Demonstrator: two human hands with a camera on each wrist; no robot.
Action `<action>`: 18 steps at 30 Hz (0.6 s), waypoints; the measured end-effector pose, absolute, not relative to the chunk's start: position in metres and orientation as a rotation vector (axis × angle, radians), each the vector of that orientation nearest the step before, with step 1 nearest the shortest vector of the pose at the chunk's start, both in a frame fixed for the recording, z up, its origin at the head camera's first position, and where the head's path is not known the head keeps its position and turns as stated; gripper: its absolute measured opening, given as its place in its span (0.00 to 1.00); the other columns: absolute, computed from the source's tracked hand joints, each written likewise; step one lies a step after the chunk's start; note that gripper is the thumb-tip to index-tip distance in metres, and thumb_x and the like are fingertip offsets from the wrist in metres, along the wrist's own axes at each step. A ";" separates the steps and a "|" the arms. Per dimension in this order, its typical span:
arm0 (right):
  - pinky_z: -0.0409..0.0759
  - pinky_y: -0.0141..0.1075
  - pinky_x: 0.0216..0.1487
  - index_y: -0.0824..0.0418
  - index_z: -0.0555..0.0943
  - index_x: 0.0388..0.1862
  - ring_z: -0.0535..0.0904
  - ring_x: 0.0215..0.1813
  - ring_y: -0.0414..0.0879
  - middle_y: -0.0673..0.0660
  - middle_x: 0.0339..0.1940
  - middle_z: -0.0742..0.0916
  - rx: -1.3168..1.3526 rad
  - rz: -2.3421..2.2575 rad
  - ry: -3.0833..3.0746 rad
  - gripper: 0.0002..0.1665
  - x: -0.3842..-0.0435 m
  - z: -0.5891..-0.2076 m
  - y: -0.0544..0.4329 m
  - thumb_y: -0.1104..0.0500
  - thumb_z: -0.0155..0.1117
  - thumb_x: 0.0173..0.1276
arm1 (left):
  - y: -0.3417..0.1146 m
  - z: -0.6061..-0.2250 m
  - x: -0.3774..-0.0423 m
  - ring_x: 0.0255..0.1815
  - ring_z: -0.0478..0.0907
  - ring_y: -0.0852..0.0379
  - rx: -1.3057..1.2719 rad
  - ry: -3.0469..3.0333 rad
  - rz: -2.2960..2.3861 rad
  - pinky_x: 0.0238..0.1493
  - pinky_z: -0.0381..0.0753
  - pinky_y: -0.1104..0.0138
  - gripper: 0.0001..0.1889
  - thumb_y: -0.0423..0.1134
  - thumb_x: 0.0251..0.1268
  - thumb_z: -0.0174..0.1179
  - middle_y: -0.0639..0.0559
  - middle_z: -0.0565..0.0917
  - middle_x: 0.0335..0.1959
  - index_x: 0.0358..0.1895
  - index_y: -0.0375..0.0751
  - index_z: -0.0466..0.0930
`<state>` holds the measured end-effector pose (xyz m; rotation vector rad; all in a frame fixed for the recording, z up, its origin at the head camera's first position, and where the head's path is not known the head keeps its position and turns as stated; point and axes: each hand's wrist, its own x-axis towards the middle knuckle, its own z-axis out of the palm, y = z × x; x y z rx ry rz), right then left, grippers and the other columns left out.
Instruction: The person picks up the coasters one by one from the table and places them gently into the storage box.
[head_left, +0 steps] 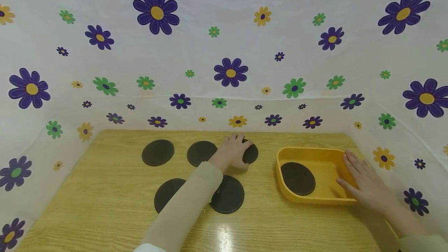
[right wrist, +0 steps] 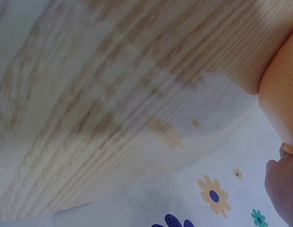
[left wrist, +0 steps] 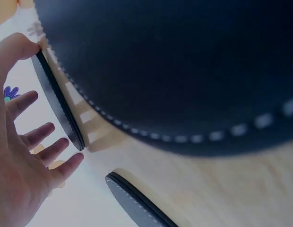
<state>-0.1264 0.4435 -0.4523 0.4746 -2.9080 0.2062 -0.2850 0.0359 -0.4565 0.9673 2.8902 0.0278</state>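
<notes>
Flowered cloth (head_left: 196, 49) backs the desk (head_left: 280, 224); near its far edge, the left hand (head_left: 232, 151) splays over a black coaster (head_left: 251, 154), probably light and stiff, best pinched by its rim. The right hand (head_left: 365, 184) rests straight-fingered on the right edge of the tray (head_left: 330, 172).

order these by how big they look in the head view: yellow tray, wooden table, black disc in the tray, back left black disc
1. Wooden table
2. Yellow tray
3. Black disc in the tray and back left black disc: too alike to rank; nearness may matter
</notes>
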 end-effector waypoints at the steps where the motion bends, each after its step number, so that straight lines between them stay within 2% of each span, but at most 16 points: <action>1: 0.16 0.25 0.79 0.79 0.54 0.83 0.20 0.85 0.30 0.70 0.89 0.49 0.473 0.207 -2.908 0.46 -0.127 -0.452 0.444 0.47 0.53 0.83 | 0.036 -0.457 -0.285 0.81 0.64 0.41 0.961 2.882 0.040 0.77 0.70 0.45 0.43 0.59 0.61 0.68 0.43 0.64 0.82 0.81 0.61 0.65; 10: 0.16 0.25 0.79 0.78 0.53 0.83 0.22 0.88 0.36 0.68 0.90 0.47 0.479 0.208 -2.901 0.47 -0.127 -0.455 0.446 0.47 0.54 0.83 | 0.036 -0.460 -0.288 0.84 0.61 0.40 0.937 2.842 0.018 0.80 0.66 0.45 0.46 0.61 0.61 0.66 0.42 0.62 0.84 0.84 0.62 0.61; 18: 0.16 0.25 0.79 0.78 0.53 0.83 0.21 0.85 0.30 0.70 0.89 0.50 0.482 0.210 -2.897 0.47 -0.129 -0.455 0.447 0.47 0.53 0.83 | 0.035 -0.456 -0.286 0.80 0.64 0.39 0.909 2.822 0.038 0.80 0.66 0.45 0.48 0.63 0.57 0.69 0.41 0.64 0.81 0.83 0.62 0.63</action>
